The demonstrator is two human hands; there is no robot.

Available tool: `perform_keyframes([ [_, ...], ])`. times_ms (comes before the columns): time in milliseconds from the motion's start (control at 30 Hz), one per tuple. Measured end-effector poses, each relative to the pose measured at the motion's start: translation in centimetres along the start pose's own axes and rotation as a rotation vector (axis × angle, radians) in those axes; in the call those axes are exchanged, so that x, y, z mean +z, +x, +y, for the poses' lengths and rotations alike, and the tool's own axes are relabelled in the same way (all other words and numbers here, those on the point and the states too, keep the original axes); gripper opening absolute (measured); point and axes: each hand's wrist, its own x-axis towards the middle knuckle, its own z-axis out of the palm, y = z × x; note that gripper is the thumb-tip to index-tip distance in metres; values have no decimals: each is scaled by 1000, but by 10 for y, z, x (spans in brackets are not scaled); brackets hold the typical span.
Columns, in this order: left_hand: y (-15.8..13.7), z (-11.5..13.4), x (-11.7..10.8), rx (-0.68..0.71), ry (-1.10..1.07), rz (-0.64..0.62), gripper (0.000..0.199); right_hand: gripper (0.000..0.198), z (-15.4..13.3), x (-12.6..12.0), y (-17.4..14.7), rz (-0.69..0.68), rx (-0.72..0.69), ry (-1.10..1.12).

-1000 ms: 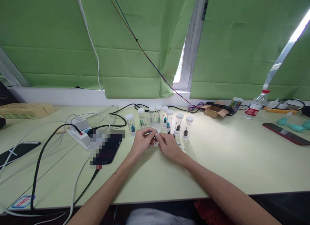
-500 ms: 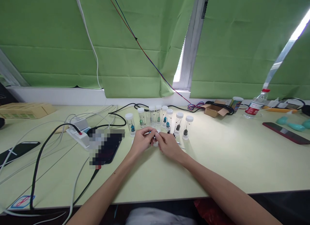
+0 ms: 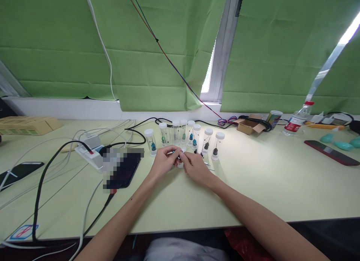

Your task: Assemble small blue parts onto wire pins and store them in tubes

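My left hand (image 3: 166, 160) and my right hand (image 3: 195, 166) meet over the table, fingers bent and pinched together at the tips. Whatever small thing they hold is mostly covered by the fingers; a bit of blue shows by the left fingertips. A white round piece (image 3: 181, 164) shows just below and between the hands. Behind them stand several clear tubes with white caps, among them one with a blue piece inside (image 3: 150, 143) and one with a dark piece inside (image 3: 218, 146). Small dark pieces (image 3: 198, 153) and thin metal bits (image 3: 208, 166) lie beside my right hand.
At left are a phone (image 3: 128, 171), a white power strip (image 3: 89, 158) and tangled cables. Toward the back right stand an open cardboard box (image 3: 247, 126), a can (image 3: 274, 119) and a water bottle (image 3: 297, 120). A dark red flat case (image 3: 330, 152) lies at far right.
The view has shifted slightly. Both hands keep their pinched pose together, with hardly any visible movement, and the tubes stand where they were.
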Motion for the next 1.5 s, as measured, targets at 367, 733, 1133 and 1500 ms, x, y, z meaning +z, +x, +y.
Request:
perform_keyframes([
  [367, 2, -4, -1, 7, 28, -22, 25, 47, -1, 0, 0, -6, -11, -1],
  [733, 1, -2, -1, -5, 18, -36, 26, 46, 1, 1, 0, -24, -7, -6],
  [1133, 2, -4, -1, -20, 7, -44, 27, 45, -1, 0, -1, -33, -4, 3],
  [1500, 5, -8, -1, -23, 14, -42, 28, 47, -1, -1, -1, -48, -26, -1],
])
